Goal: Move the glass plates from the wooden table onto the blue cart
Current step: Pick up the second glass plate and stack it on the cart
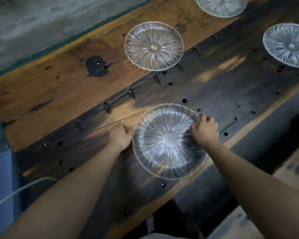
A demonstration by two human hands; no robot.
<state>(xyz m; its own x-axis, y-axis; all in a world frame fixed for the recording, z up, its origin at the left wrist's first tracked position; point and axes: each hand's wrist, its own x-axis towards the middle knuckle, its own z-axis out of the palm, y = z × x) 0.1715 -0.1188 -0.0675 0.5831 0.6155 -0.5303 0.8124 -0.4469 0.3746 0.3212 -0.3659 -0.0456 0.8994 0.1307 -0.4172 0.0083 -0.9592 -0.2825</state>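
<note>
Nearest glass plate (169, 141) lies at the near edge of the wooden table (59, 94). Right hand (205, 129) grips this plate's right rim, fingers curled over the edge. Left hand (120, 137) sits at the plate's left rim, fingers curled; whether they hold the rim cannot be determined. Beyond this plate, three more rest on the table: second plate (154, 46) directly behind, third plate (287, 45) far right, fourth plate (221, 6) farthest, cut by the frame.

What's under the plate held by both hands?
Through the nearest glass plate the dark wooden table shows. The cut pattern blurs the view, so small things there cannot be ruled out.
</note>
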